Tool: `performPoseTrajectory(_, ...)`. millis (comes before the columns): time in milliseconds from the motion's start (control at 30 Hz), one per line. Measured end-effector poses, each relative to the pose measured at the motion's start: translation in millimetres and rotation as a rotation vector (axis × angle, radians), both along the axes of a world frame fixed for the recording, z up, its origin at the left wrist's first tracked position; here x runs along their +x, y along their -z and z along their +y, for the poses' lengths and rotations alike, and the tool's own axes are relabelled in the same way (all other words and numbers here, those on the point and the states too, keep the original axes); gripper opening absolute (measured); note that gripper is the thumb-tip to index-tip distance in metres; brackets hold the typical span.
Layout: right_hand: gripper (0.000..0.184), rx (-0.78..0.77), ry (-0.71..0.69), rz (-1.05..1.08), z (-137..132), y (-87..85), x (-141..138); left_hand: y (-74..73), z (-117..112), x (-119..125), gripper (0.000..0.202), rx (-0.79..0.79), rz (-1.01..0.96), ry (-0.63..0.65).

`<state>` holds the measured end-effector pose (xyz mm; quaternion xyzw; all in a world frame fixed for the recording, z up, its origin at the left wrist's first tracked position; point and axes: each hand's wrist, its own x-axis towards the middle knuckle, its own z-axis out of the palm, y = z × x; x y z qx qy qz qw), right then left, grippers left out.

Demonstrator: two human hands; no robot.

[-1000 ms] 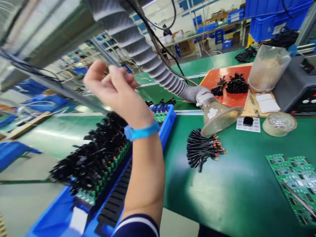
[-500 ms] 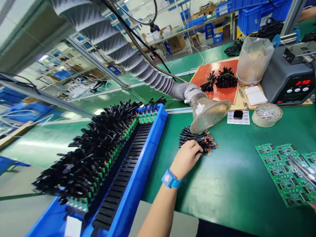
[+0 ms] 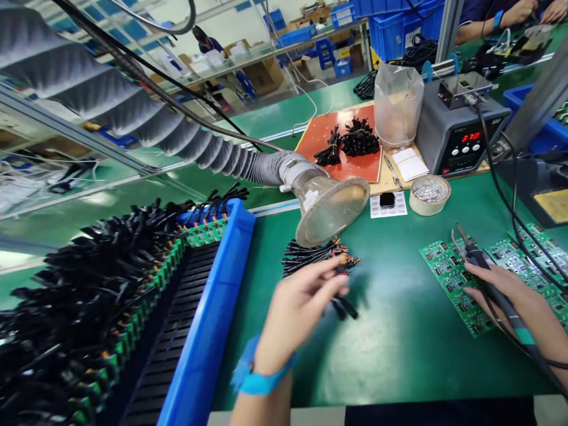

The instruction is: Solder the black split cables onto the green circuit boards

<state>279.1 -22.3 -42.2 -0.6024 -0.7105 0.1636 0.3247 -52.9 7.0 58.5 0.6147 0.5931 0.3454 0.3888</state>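
My left hand [image 3: 299,299], with a blue wrist strap, is closed in a pinch just in front of a bundle of short black cables [image 3: 306,254]. Black cable ends [image 3: 344,307] stick out below its fingers, somewhat blurred. In my right hand [image 3: 519,296] is a soldering iron [image 3: 492,278], tip pointing up and left. Beneath it lie green circuit boards [image 3: 448,284] on the bench. A funnel-shaped fume extractor hood [image 3: 335,210] hangs just above the cable bundle.
At left, a long blue tray [image 3: 208,331] holds many green boards with black cables. A soldering station [image 3: 465,133] reading 370, a round tub of silvery bits [image 3: 429,198] and an orange mat [image 3: 350,168] with cable bundles stand behind. Another person's hands [image 3: 523,12] show at top right.
The view has swung right. My left hand has come back from the bundle with black cable in its fingers. My right hand with the soldering iron has come into view over the boards.
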Motion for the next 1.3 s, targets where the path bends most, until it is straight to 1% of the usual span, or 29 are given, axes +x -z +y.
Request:
performPoseTrajectory(33,0.034,0.008,-0.045,-0.004,-2,2.0,-3,3.2,3,17,0.025,-0.158,-0.153,0.069)
performPoseTrajectory(100,0.038,0.030,-0.115,-0.018,-8,6.1,-9,16.2,8,46,0.031,-0.464,-0.399,0.200)
performPoseTrajectory(133,0.039,0.037,-0.137,-0.024,-11,7.3,-12,24.4,10,58,0.036,-0.562,-0.509,0.225)
performPoseTrajectory(167,0.040,0.043,-0.158,-0.033,-14,7.5,-16,32.7,11,67,0.040,-0.630,-0.578,0.235)
performPoseTrajectory(267,0.041,0.083,-0.200,-0.059,-18,-1.2,-30,51.0,7,79,0.041,-0.696,-0.694,0.208)
performPoseTrajectory(300,0.040,0.107,-0.191,-0.056,-17,-7.1,-36,54.1,5,79,0.040,-0.700,-0.722,0.200)
performPoseTrajectory(333,0.037,0.138,-0.161,-0.036,-15,-14.2,-42,55.9,3,80,0.039,-0.701,-0.749,0.197)
performPoseTrajectory(367,0.033,0.136,-0.117,-0.007,-12,-21.8,-48,56.7,1,80,0.038,-0.699,-0.774,0.197)
performPoseTrajectory(400,0.028,0.135,-0.088,0.028,-8,-29.5,-55,56.8,-1,80,0.037,-0.694,-0.794,0.200)
performPoseTrajectory(467,0.024,0.089,-0.068,0.093,1,-43.4,-67,56.3,-4,80,0.033,-0.669,-0.814,0.213)
performPoseTrajectory(567,0.017,0.050,-0.101,0.230,11,-55.9,-80,55.5,-5,82,0.029,-0.612,-0.819,0.243)
performPoseTrajectory(667,0.016,0.029,-0.129,0.340,13,-57.8,-87,54.5,-6,84,0.029,-0.540,-0.800,0.231)
performPoseTrajectory(733,0.017,0.029,-0.126,0.382,11,-56.1,-89,53.8,-8,87,0.027,-0.472,-0.729,0.167)
performPoseTrajectory(800,0.018,0.014,-0.084,0.439,8,-54.3,-92,53.5,-11,91,0.027,-0.439,-0.680,0.081)
performPoseTrajectory(867,0.020,-0.054,-0.010,0.564,5,-53.1,-94,54.1,-15,95,0.028,-0.454,-0.695,0.020)
performPoseTrajectory(933,0.022,-0.136,0.055,0.721,3,-52.2,-96,55.4,-17,97,0.030,-0.453,-0.719,0.002)
performPoseTrajectory(967,0.023,-0.167,0.067,0.782,3,-51.7,-97,56.1,-18,97,0.030,-0.426,-0.703,0.006)
performPoseTrajectory(1033,0.025,-0.189,0.059,0.833,3,-50.8,-98,57.1,-16,95,0.027,-0.325,-0.612,0.032)
performPoseTrajectory(1133,0.027,-0.219,0.035,0.829,5,-51.2,-96,57.5,-11,86,0.017,-0.087,-0.400,0.147)
performPoseTrajectory(1200,0.027,-0.196,-0.015,0.758,6,-53.0,-93,57.3,-8,81,0.013,0.062,-0.299,0.241)
performPoseTrajectory(1300,0.024,-0.098,-0.116,0.581,7,-57.2,-87,57.4,-5,75,0.016,0.198,-0.236,0.356)
